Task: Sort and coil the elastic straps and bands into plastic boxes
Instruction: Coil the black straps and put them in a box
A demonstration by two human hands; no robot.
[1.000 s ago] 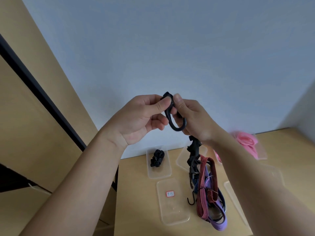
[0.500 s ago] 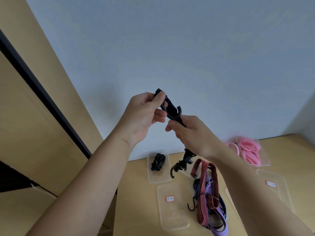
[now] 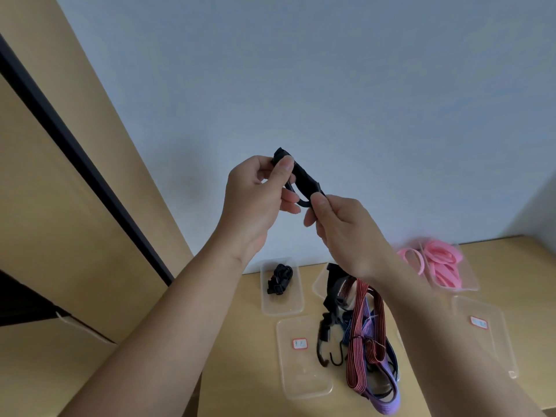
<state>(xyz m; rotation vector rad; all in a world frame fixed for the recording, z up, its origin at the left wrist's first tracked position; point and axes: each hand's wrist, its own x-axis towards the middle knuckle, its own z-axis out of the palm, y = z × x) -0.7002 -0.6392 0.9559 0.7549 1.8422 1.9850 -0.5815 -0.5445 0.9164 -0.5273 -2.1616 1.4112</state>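
Observation:
Raised in front of the wall, a black elastic strap (image 3: 304,183) is folded into a short loop between my hands. My left hand (image 3: 258,197) pinches its upper end with thumb and fingers. My right hand (image 3: 343,233) pinches the lower end, and the rest of the strap hangs below it down to a black hook (image 3: 323,347) near the table. On the table lies a tangle of red striped (image 3: 359,335), blue and purple straps (image 3: 388,401). A clear box (image 3: 296,296) holds a coiled black strap (image 3: 279,279).
An unfilled clear box with a red label (image 3: 301,374) lies in front. Another labelled box (image 3: 481,332) sits at the right, and a box of pink bands (image 3: 442,266) stands at the back right. A wooden panel with a black strip rises on the left.
My right hand has slid along the strap, and the folded loop between my hands is now longer. The hanging tail has dropped lower, its hook near the labelled box.

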